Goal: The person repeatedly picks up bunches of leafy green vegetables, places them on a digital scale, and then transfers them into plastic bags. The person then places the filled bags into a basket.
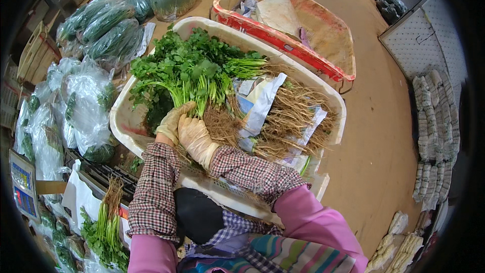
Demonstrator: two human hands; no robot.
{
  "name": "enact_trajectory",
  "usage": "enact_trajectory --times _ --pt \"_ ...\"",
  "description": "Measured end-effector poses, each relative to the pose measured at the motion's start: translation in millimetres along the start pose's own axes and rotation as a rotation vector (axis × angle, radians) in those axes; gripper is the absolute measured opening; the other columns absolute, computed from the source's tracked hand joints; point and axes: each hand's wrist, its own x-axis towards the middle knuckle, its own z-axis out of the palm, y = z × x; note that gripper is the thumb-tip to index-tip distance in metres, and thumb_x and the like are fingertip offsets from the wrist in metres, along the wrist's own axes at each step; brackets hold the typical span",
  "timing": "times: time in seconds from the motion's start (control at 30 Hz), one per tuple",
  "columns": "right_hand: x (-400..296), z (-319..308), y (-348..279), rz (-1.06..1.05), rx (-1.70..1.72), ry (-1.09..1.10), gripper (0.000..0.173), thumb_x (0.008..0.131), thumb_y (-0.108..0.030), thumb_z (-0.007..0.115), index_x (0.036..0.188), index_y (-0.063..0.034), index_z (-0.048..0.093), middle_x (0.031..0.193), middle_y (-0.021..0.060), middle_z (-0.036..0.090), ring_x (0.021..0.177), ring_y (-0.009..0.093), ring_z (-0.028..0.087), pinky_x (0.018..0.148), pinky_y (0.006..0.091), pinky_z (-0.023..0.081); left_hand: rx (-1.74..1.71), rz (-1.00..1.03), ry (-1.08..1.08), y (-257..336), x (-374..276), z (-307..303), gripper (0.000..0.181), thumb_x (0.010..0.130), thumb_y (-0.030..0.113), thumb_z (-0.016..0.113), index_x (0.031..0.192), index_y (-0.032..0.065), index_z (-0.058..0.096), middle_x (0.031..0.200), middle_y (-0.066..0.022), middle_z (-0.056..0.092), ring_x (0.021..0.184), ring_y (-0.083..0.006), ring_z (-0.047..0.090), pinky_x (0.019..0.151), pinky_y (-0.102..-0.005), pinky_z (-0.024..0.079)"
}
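My left hand [170, 122], in a cream glove, closes around the lower stems of a bunch of coriander [189, 90]. Right beside it my right hand [196, 138], gloved alike, grips the stem bases just left of a clump of brown roots [219, 123]. Its fingertips are partly hidden among the stems. The bunch lies in a large white plastic crate [127, 115], leaves pointing to the far side. More coriander [246, 64] rests behind it. To the right, printed paper sheets [265, 102] lie between piles of long rooted stems [295, 108].
Behind stands a red-rimmed crate [280, 40] holding a pale sheet. Plastic bags of greens [87, 102] crowd the left. A digital scale display [24, 185] and a loose coriander bunch [104, 223] are at lower left. Stacked bundles [435, 132] line the right.
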Motion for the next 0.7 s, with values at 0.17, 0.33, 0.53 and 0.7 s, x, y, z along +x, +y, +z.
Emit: enact_trajectory --times 0.17,0.33,0.53,0.7 --pt "4 -50 11 0.049 0.127 -0.262 0.038 0.072 -0.024 0.060 0.098 0.0006 0.048 0.091 0.0156 0.052 0.082 0.026 0.051 0.066 0.0365 0.042 0.014 0.039 -0.045 -2 -2 -4 0.029 0.081 0.015 0.057 0.107 0.0030 0.058 0.103 -0.0064 0.060 0.094 -0.0185 0.055 0.084 -0.0280 0.044" --pt "1 -68 57 0.115 0.477 -0.077 0.031 0.071 -0.030 0.062 0.096 -0.0118 0.060 0.106 0.0124 0.049 0.096 0.034 0.045 0.078 0.0469 0.036 0.147 0.267 -0.081 -19 7 -1 0.031 0.081 0.015 0.056 0.109 0.0016 0.055 0.102 -0.0082 0.058 0.088 -0.0209 0.055 0.079 -0.0302 0.045" --pt "6 -27 71 0.165 0.839 0.307 0.018 0.071 -0.022 0.060 0.078 -0.0049 0.062 0.130 0.0264 0.033 0.123 0.043 0.027 0.101 0.0491 0.023 -0.037 0.078 -0.133 0 8 12 0.032 0.085 0.019 0.051 0.111 0.0021 0.053 0.107 -0.0101 0.056 0.096 -0.0204 0.054 0.084 -0.0309 0.045" --pt "24 -15 95 0.555 0.811 0.164 0.071 0.084 -0.044 0.044 0.130 0.0074 0.024 0.132 0.0320 0.026 0.125 0.042 0.023 0.104 0.0445 0.018 0.786 0.488 -0.113 3 -2 17 0.032 0.090 0.011 0.036 0.116 -0.0006 0.050 0.116 -0.0137 0.052 0.105 -0.0231 0.051 0.090 -0.0327 0.043"
